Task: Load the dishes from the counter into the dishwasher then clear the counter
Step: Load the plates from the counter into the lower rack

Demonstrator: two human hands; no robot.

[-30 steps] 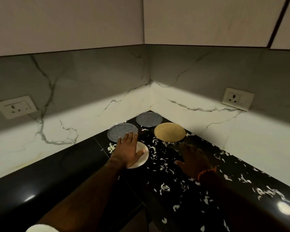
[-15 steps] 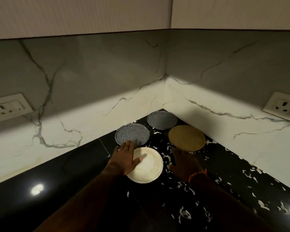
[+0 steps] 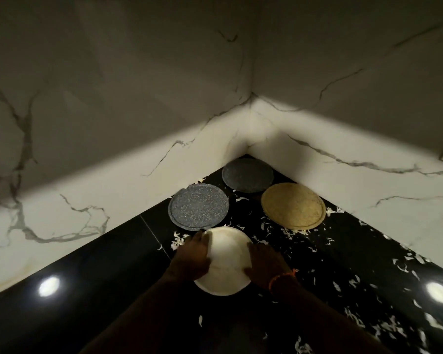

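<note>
Head view, corner of a black counter (image 3: 92,282) under dim light. Nearest the camera, 2 forearms enter from the lower edge and converge on a white plate (image 3: 228,259) lying flat on the counter.

The left hand (image 3: 193,259) rests on the plate's left side, palm down, with the fingers lying close together over the rim and the thumb on the plate's upper face. The right hand (image 3: 262,261) covers the plate's right edge, fingers extended and close together along the rim; whether the fingertips reach under the plate cannot be told. An orange thread band (image 3: 283,278) circles the right wrist.

White shreds (image 3: 287,232) lie scattered over the counter around the plate and along the right-hand run of the worktop, some touching the plate's left rim. 2 bright ceiling-light reflections (image 3: 48,286) show on the polished surface, 1 at each side.

Beyond the white plate stand 3 more round dishes, all flat on the counter: a speckled grey plate (image 3: 198,206) just behind and to the left, nearly touching the white plate; a tan plate (image 3: 293,205) behind and to the right, apart from it; and a darker grey plate (image 3: 247,175) farthest back, set into the corner.

White veined marble backsplash (image 3: 138,162) rises behind on both walls, lit along its lower band and shadowed above.
</note>
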